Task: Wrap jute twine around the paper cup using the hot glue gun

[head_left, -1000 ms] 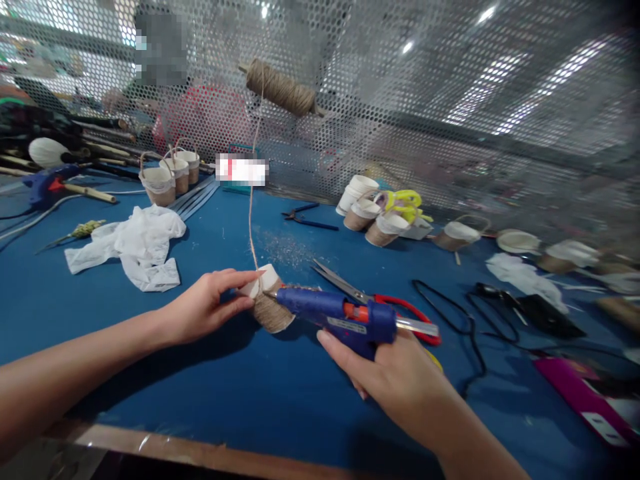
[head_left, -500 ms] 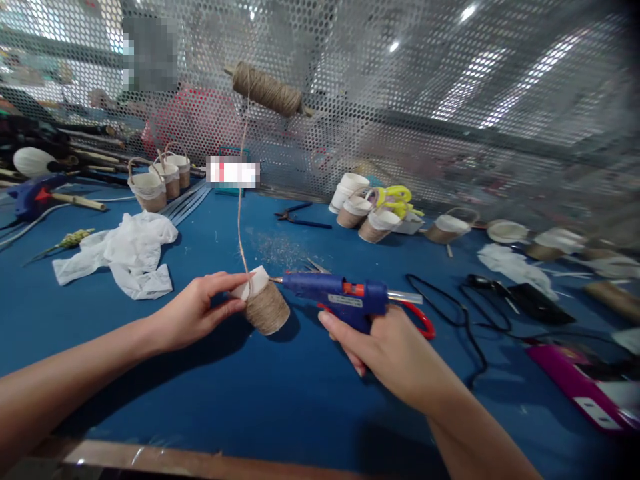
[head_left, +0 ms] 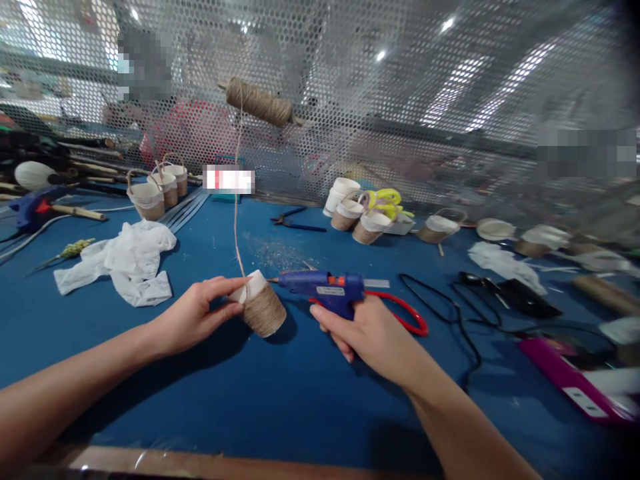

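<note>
Pinched in my left hand (head_left: 203, 310) is the white rim of a small cup (head_left: 265, 312), its body wound with brown twine and tilted over the blue table. A strand of twine (head_left: 237, 220) rises from the rim to a spool (head_left: 259, 102) on the mesh wall. My right hand (head_left: 367, 333) grips a blue glue gun (head_left: 325, 288) with a clear stick at its back. The gun's nozzle points left, at the cup near the border of white and twine; whether it touches is too small to tell.
Scissors with red handles (head_left: 417, 320) lie behind my right hand. Pliers (head_left: 300, 225) and several wrapped cups (head_left: 370, 228) stand farther back. White lace cloth (head_left: 133, 257) lies left. A black cable (head_left: 463, 333) and a magenta power strip (head_left: 567, 380) lie right.
The view has shifted slightly. My right hand and the glue gun have moved a little left, showing more of the red scissor handles. My left hand keeps its pinch on the cup.
</note>
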`<state>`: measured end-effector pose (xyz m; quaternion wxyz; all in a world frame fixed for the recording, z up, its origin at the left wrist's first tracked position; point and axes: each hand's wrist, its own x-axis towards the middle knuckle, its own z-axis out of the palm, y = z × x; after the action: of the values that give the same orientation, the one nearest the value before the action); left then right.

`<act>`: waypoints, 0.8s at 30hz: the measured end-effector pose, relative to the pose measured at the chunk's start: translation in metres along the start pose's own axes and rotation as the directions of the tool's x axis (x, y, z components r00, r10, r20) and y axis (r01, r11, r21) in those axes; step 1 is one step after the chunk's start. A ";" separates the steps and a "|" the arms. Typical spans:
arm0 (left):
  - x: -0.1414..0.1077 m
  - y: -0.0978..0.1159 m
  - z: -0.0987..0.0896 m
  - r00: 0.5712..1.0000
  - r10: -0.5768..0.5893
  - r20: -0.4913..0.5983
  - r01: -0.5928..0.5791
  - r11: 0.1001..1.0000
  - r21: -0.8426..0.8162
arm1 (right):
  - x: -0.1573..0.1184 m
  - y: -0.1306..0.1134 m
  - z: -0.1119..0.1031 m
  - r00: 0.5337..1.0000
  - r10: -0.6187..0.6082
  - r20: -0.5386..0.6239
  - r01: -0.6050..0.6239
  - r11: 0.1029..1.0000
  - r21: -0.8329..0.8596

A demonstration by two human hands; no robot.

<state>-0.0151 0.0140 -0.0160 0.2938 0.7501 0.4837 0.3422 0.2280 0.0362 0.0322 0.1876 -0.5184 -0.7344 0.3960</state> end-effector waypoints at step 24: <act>0.001 0.005 -0.003 0.999 0.037 -0.014 -0.036 0.998 0.044 | 0.082 0.019 -0.019 0.937 -0.029 -0.347 0.021 0.999 -0.026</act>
<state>-0.0141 0.0136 -0.0101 0.2673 0.7625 0.4796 0.3422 0.2205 0.1209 0.0182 0.3134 -0.5728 -0.7007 0.2877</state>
